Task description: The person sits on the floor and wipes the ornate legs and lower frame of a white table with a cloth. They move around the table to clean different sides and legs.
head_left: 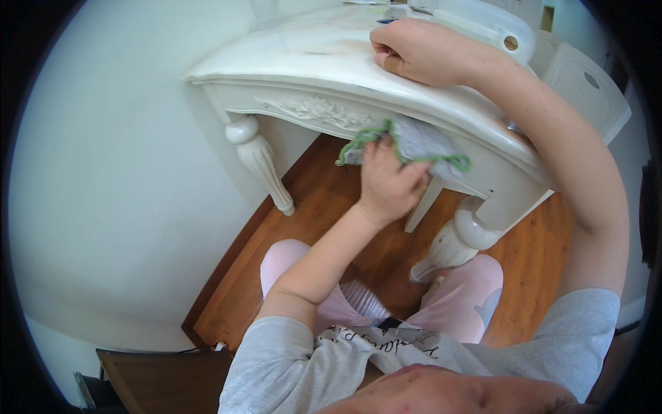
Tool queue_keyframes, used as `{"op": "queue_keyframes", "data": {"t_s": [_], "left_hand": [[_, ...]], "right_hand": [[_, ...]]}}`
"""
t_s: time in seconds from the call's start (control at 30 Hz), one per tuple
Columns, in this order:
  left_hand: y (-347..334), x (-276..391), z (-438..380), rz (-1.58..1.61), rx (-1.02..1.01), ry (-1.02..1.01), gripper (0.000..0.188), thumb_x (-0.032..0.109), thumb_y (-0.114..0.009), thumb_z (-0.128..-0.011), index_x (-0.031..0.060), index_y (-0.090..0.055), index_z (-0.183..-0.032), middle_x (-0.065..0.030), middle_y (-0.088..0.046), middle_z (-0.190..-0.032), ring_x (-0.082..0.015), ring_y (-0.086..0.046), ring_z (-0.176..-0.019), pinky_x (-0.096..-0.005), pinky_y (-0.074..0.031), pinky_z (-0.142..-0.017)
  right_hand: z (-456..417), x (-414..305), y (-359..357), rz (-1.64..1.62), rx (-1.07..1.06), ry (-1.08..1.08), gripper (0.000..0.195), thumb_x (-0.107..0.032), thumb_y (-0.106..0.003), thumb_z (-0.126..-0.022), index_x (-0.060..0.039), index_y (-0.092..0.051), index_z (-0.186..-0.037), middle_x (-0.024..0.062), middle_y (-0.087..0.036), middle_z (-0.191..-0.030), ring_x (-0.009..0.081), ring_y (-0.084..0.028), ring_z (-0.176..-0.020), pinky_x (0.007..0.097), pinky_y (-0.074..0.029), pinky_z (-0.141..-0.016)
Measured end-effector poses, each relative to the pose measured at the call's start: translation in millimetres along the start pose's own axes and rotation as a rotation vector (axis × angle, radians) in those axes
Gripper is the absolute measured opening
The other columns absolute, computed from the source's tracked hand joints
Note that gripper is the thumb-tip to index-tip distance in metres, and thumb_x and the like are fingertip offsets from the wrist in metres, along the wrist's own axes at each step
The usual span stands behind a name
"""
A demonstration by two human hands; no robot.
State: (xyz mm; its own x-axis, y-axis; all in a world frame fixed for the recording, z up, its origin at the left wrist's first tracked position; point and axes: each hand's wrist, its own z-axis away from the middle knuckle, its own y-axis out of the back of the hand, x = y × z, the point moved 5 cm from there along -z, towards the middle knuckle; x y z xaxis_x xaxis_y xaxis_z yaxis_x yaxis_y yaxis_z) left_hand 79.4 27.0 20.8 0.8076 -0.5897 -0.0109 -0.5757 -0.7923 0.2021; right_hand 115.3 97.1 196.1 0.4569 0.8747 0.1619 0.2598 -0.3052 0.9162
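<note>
My left hand (390, 178) holds a grey-white cleaning cloth (421, 138) with a green stitched edge against the carved front apron (320, 109) of a white table. The hand and the cloth are slightly blurred. The cloth covers part of the apron to the right of the floral carving. On the glossy tabletop (289, 52) rests my right hand (414, 52), its fingers curled into a loose fist, with a tan adhesive bandage (394, 64) on one finger. No object shows in that fist, though its inside is mostly hidden.
Turned table legs (258, 155) stand on the wood floor (527, 248), one close to my right knee. A pale wall (103, 181) borders the left. Small blue item (387, 20) and a white plastic object with a round hole (486, 26) lie on top. Brown panel (165, 380) stands lower left.
</note>
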Motion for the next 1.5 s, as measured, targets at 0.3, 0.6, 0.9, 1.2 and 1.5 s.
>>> {"op": "queue_keyframes", "data": {"t_s": [0.3, 0.6, 0.9, 1.2, 1.5], "left_hand": [[20.0, -13.9, -12.2, 0.123, 0.114, 0.291, 0.044, -0.005, -0.057, -0.072, 0.0029, -0.055, -0.115, -0.0178, -0.053, -0.109, -0.0383, -0.046, -0.101, -0.0436, -0.036, -0.091], [-27.5, 53.0, 28.2, 0.213, -0.316, 0.086, 0.032, 0.015, -0.051, -0.078, 0.0177, -0.065, -0.107, -0.013, -0.059, -0.101, -0.029, -0.053, -0.099, -0.0413, -0.042, -0.077], [-18.8, 21.5, 34.6, 0.135, -0.001, 0.001, 0.024, 0.019, -0.069, -0.068, 0.0204, -0.07, -0.092, -0.0064, -0.058, -0.102, -0.0283, -0.051, -0.099, -0.045, -0.036, -0.085], [-9.7, -21.6, 48.2, 0.026, 0.066, 0.063, 0.036, 0.011, -0.073, -0.06, 0.0158, -0.067, -0.095, -0.0099, -0.057, -0.112, -0.0364, -0.049, -0.107, -0.052, -0.03, -0.096], [-28.2, -22.6, 63.0, 0.142, 0.132, 0.122, 0.038, 0.001, -0.067, -0.062, 0.0113, -0.065, -0.098, -0.009, -0.06, -0.108, -0.0349, -0.051, -0.106, -0.0487, -0.03, -0.096]], "right_hand": [[-6.4, -2.1, -3.7, -0.032, -0.01, -0.017, 0.019, -0.016, -0.052, -0.09, 0.0027, -0.055, -0.085, 0.0178, -0.057, -0.075, 0.031, -0.054, -0.069, 0.0397, -0.043, -0.066], [-16.8, 2.9, -14.9, -0.093, -0.049, -0.02, 0.018, -0.017, -0.051, -0.091, 0.0002, -0.054, -0.087, 0.0185, -0.056, -0.075, 0.0322, -0.052, -0.068, 0.0398, -0.043, -0.066], [-8.1, 4.2, -9.2, -0.075, -0.046, -0.06, 0.019, -0.019, -0.054, -0.092, 0.0003, -0.056, -0.092, 0.0161, -0.058, -0.076, 0.0264, -0.052, -0.069, 0.0351, -0.044, -0.068], [-6.0, -3.1, -5.7, -0.071, -0.039, -0.065, 0.02, -0.02, -0.052, -0.09, -0.0005, -0.056, -0.087, 0.0195, -0.06, -0.081, 0.0369, -0.057, -0.08, 0.0439, -0.045, -0.073], [-4.5, -1.4, -10.9, -0.011, -0.091, -0.033, 0.024, -0.018, -0.053, -0.085, 0.005, -0.061, -0.087, 0.0233, -0.063, -0.088, 0.0381, -0.061, -0.086, 0.045, -0.048, -0.077]]}}
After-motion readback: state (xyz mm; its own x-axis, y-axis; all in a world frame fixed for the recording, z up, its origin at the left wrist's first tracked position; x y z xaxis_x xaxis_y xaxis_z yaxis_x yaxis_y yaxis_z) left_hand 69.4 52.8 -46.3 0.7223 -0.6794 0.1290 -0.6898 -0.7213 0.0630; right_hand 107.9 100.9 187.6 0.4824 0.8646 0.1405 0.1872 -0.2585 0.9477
